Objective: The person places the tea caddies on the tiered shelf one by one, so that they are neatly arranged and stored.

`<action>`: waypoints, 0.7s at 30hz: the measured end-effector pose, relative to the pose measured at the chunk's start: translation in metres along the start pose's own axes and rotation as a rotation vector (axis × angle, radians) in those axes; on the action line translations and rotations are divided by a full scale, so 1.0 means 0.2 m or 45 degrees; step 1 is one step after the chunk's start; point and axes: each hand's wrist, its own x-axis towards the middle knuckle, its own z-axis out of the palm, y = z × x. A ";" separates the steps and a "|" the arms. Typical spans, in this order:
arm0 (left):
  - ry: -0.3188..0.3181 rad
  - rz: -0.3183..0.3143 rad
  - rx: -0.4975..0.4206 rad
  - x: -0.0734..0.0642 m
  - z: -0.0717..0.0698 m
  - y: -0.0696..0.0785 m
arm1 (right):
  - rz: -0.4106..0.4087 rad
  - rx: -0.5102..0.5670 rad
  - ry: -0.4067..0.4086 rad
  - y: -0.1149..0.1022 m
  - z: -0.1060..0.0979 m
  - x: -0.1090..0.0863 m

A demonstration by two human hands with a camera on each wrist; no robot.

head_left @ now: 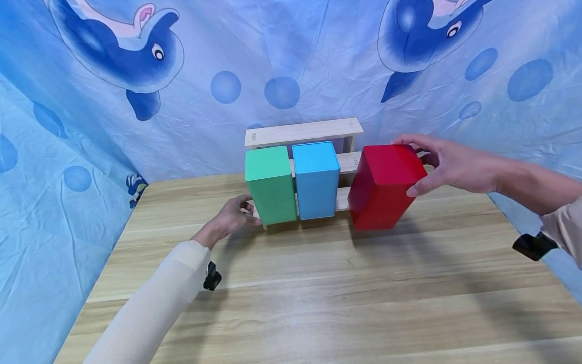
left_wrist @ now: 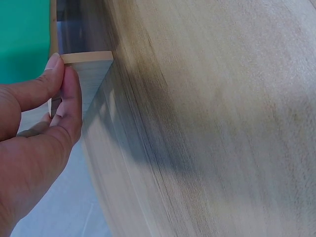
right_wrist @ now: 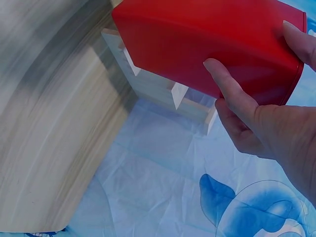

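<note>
My right hand (head_left: 447,164) grips the upper right part of a red box (head_left: 382,187), its thumb on the near side. The red box leans with its top toward that hand, by the right end of a small tiered wooden shelf (head_left: 304,132). Left of it stand a blue box (head_left: 318,194) and, further left, a green box (head_left: 274,199), both in front of the shelf. My left hand (head_left: 233,215) is at the shelf's left end, beside the green box. In the left wrist view its thumb and fingers pinch a wooden edge of the shelf (left_wrist: 89,57).
The shelf stands at the back of a wood-grain table (head_left: 309,293). Behind and beside the table hangs a blue cloth (head_left: 313,45) printed with whales and bubbles. A black strap device sits on each wrist.
</note>
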 end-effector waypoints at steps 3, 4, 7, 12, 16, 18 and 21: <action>-0.001 0.007 -0.006 0.00 0.00 0.00 | 0.013 -0.001 0.004 0.00 -0.01 0.03; 0.001 0.006 -0.011 0.00 0.00 0.00 | 0.015 -0.002 0.004 -0.01 -0.01 0.04; -0.002 0.006 -0.010 0.00 0.00 0.00 | 0.023 -0.001 0.004 0.00 -0.01 0.07; -0.005 -0.001 0.002 0.00 0.00 -0.01 | 0.035 0.021 -0.004 0.00 -0.01 0.12; -0.002 0.010 0.008 0.00 0.00 -0.01 | 0.024 0.016 -0.013 0.01 -0.01 0.14; -0.002 0.015 0.011 0.00 0.00 -0.01 | 0.015 -0.007 -0.015 0.01 -0.01 0.16; 0.001 0.014 0.023 0.00 0.00 -0.01 | 0.020 -0.021 -0.012 0.01 -0.01 0.19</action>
